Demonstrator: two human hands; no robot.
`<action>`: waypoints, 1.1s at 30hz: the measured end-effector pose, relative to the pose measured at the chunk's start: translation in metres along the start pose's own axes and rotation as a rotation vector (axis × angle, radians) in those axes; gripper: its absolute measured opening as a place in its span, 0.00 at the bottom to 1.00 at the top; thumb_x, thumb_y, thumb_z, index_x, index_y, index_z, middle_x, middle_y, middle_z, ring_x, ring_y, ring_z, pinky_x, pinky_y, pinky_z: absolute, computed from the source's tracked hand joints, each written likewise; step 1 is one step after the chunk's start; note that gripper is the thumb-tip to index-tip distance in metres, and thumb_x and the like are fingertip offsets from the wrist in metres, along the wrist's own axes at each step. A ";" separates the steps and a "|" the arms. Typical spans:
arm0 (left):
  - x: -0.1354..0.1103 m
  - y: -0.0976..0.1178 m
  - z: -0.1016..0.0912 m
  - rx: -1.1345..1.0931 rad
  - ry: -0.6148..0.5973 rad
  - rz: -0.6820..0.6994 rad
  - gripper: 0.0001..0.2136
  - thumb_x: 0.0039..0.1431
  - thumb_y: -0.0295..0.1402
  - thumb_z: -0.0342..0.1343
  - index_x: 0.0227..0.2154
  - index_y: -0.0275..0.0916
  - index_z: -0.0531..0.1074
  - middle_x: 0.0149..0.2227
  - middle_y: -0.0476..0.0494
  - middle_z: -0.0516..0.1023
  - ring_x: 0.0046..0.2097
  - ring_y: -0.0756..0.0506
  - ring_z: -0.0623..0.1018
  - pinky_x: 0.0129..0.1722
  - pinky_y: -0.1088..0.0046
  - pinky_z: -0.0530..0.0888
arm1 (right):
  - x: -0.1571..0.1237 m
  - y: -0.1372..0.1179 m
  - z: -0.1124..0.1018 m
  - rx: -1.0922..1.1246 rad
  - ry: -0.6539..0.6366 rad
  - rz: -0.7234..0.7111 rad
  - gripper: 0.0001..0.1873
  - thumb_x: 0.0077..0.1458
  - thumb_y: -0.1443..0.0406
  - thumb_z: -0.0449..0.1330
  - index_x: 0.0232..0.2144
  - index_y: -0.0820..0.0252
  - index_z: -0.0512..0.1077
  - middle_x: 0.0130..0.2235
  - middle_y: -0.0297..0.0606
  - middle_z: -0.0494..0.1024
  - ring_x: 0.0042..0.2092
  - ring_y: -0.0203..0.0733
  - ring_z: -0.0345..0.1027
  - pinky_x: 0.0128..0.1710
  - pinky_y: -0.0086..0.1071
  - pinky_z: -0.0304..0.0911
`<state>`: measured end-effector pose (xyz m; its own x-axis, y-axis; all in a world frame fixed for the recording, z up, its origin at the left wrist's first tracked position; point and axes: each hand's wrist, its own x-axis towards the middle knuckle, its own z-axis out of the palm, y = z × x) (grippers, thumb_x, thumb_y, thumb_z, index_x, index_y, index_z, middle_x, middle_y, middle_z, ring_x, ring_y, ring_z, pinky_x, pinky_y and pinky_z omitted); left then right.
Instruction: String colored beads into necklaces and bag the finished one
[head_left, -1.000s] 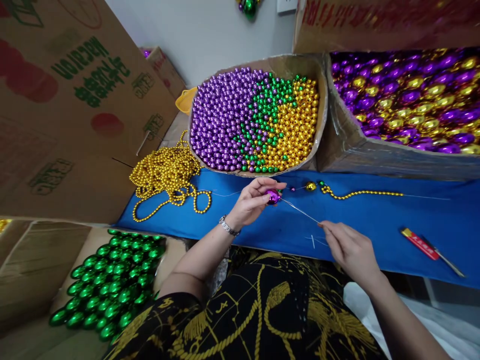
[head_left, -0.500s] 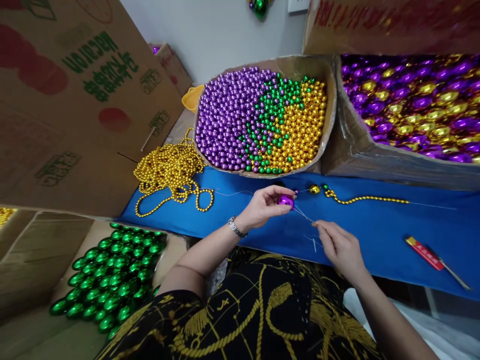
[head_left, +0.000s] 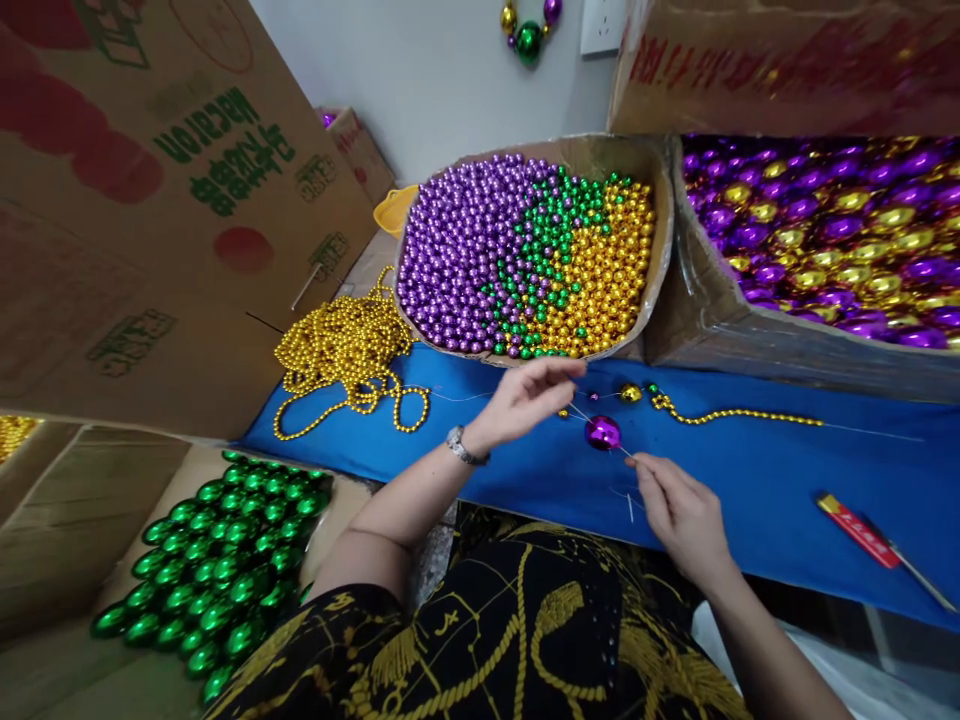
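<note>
A large purple bead (head_left: 603, 432) hangs on a thin wire just above the blue table cover (head_left: 750, 480). My right hand (head_left: 679, 505) pinches that wire right beside the bead. My left hand (head_left: 525, 398) is up at the front rim of the cardboard box of small purple, green and gold beads (head_left: 525, 250), fingers pinched on something too small to name. Further along the wire lie a small purple bead, a gold bead (head_left: 631, 393) and a gold bead chain (head_left: 739, 414).
A heap of gold bead chain (head_left: 345, 345) lies left on the cover. A box of large green beads (head_left: 217, 560) sits lower left, a box of large purple and gold beads (head_left: 825, 230) upper right. A red lighter (head_left: 859, 518) lies right.
My left hand let go of the large purple bead and moved up to the box rim. The bead slid along the wire toward my right hand.
</note>
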<state>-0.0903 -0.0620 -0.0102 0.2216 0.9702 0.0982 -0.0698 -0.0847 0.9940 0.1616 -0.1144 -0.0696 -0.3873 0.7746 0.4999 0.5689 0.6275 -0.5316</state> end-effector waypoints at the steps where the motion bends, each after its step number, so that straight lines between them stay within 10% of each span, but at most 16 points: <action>1: 0.012 0.003 -0.008 0.119 0.058 0.057 0.15 0.54 0.34 0.63 0.45 0.41 0.77 0.47 0.39 0.78 0.46 0.44 0.76 0.48 0.67 0.70 | 0.000 0.001 -0.001 -0.013 0.018 0.013 0.10 0.63 0.68 0.53 0.42 0.57 0.74 0.36 0.38 0.81 0.36 0.39 0.78 0.36 0.29 0.72; 8: 0.083 -0.007 -0.041 0.500 -0.069 0.002 0.09 0.41 0.19 0.63 0.19 0.42 0.75 0.22 0.46 0.74 0.39 0.42 0.75 0.53 0.63 0.65 | 0.002 0.005 -0.002 -0.114 0.107 0.018 0.08 0.63 0.67 0.54 0.40 0.58 0.73 0.35 0.39 0.81 0.34 0.39 0.77 0.35 0.29 0.72; 18: 0.032 0.002 0.007 -0.497 0.007 -0.248 0.11 0.54 0.34 0.65 0.39 0.35 0.78 0.40 0.40 0.81 0.39 0.48 0.81 0.40 0.73 0.76 | 0.007 0.002 -0.005 -0.114 0.182 0.083 0.09 0.62 0.67 0.54 0.41 0.58 0.74 0.34 0.38 0.81 0.33 0.39 0.76 0.36 0.30 0.72; 28: 0.029 -0.009 0.015 -0.483 -0.014 -0.224 0.12 0.56 0.36 0.64 0.41 0.36 0.79 0.41 0.39 0.82 0.35 0.51 0.80 0.37 0.77 0.76 | 0.002 0.008 -0.004 -0.120 0.179 0.041 0.09 0.62 0.69 0.54 0.41 0.59 0.73 0.35 0.39 0.81 0.34 0.39 0.77 0.35 0.30 0.72; 33: 0.031 0.008 0.024 -0.137 -0.142 -0.075 0.14 0.58 0.35 0.63 0.46 0.39 0.79 0.45 0.39 0.81 0.41 0.49 0.79 0.41 0.75 0.76 | 0.003 0.010 -0.006 -0.060 0.214 0.114 0.09 0.63 0.68 0.53 0.39 0.58 0.73 0.34 0.38 0.81 0.33 0.39 0.76 0.35 0.29 0.71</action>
<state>-0.0607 -0.0384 0.0025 0.3650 0.9302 0.0393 -0.1774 0.0280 0.9837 0.1704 -0.1066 -0.0697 -0.1593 0.8023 0.5753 0.6447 0.5259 -0.5548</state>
